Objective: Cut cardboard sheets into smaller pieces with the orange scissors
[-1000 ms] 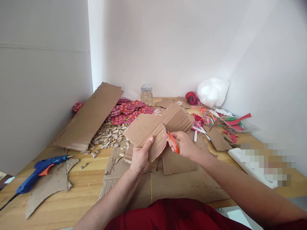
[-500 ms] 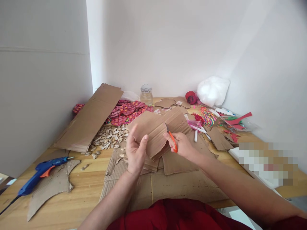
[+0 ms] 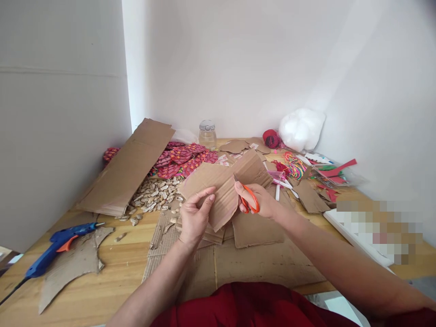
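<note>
I've got the brown corrugated cardboard piece (image 3: 223, 188) mid-frame, long axis running lower left to upper right. Left hand (image 3: 194, 215) pinches its near edge; right hand (image 3: 260, 202) grips orange-handled scissors (image 3: 250, 202), blades hidden behind it. Pale shells (image 3: 155, 193) sit left, a blue glue gun (image 3: 54, 247) lower left.

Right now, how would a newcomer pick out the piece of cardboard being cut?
Start at the wooden table, then go to the two hands above its middle. The cardboard piece is raised between the left hand and the right hand with orange-handled scissors. Unlike the other cardboard, it is lifted off the table.
</note>
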The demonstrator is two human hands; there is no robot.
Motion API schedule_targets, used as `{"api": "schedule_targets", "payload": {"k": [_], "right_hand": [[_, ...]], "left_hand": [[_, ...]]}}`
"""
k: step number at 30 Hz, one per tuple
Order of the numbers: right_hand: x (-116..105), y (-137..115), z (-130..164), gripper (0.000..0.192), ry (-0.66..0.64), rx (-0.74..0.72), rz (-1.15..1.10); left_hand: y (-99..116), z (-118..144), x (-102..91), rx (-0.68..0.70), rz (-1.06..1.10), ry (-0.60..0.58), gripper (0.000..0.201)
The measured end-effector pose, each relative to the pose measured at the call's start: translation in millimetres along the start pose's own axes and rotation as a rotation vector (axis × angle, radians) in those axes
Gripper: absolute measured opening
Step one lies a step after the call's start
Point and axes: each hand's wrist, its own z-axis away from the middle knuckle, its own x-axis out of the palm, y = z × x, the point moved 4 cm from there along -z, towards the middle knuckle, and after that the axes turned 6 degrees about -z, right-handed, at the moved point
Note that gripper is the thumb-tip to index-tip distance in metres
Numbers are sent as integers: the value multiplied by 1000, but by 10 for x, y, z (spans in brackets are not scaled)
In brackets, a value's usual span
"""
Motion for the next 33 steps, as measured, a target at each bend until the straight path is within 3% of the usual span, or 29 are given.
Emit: {"api": "schedule_targets", "payload": {"k": [4, 14, 20, 26, 33], "right_hand": [[-54, 36, -47, 68, -27, 5, 79], [51, 244, -51, 62, 121, -23, -6], [-9, 105, -38, 69, 19, 62, -62], [-140, -17, -98, 67, 21, 14, 155], [-83, 259, -159, 60, 132, -37, 124]], "left_hand": [[-50, 11, 22, -24, 48, -2, 20], [-146, -1, 43, -115, 98, 3, 29], [-136, 20, 56, -133, 98, -36, 29], [-85, 51, 54, -73, 61, -38, 22], [-151, 18, 58, -154, 117, -44, 28]]}}
